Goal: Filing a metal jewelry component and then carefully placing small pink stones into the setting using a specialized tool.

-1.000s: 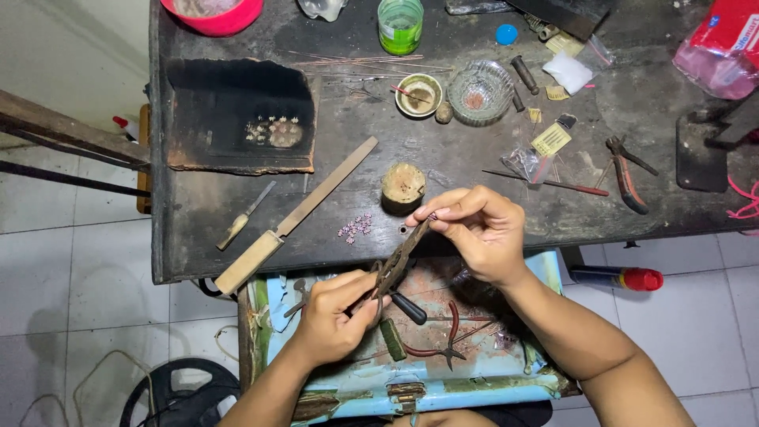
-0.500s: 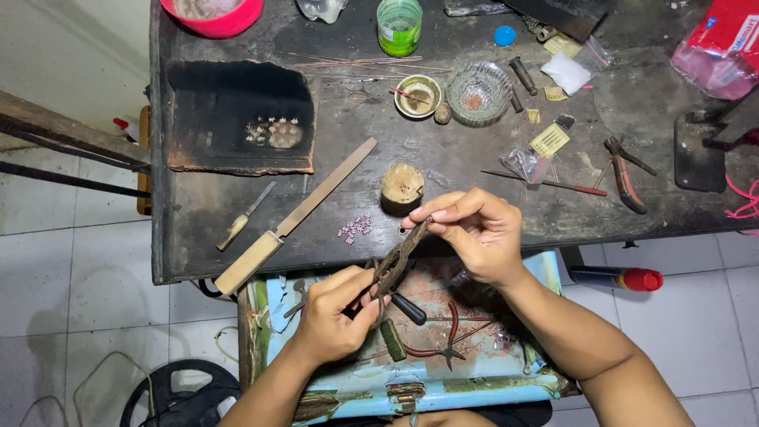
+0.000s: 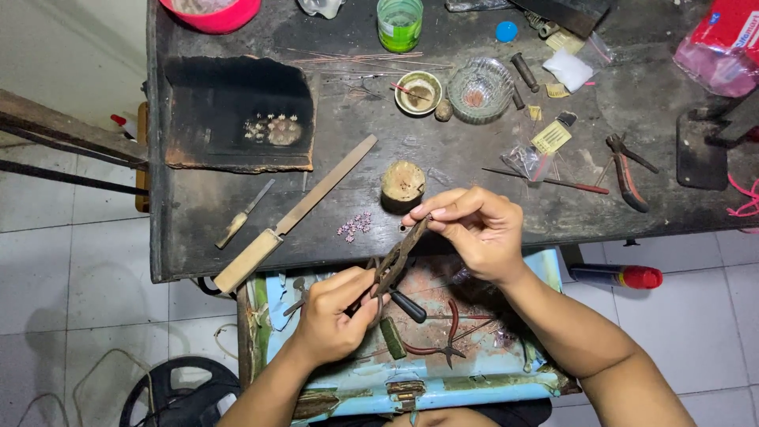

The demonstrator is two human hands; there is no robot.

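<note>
My left hand [image 3: 336,315] grips the handles of a pair of dark, rusty pliers [image 3: 393,262] that slant up to the right. My right hand [image 3: 476,228] pinches at the pliers' tip, just in front of the dark workbench's [image 3: 190,245] near edge. Whatever small piece sits between the fingertips is too small to make out. A short wooden stump [image 3: 402,183] stands on the bench just beyond my fingers. A little heap of pink beads [image 3: 356,224] lies to its left.
An open light-blue drawer [image 3: 443,386] under my hands holds red-handled pliers [image 3: 447,336]. On the bench lie a long file with wooden handle [image 3: 288,217], a small tool [image 3: 243,214], a charred block [image 3: 237,115], a glass dish [image 3: 480,88], a small bowl [image 3: 418,92], a green cup [image 3: 399,22] and more pliers [image 3: 626,170].
Almost nothing: both hands stay on the pliers, with the right fingers shifting very slightly at the tip.
</note>
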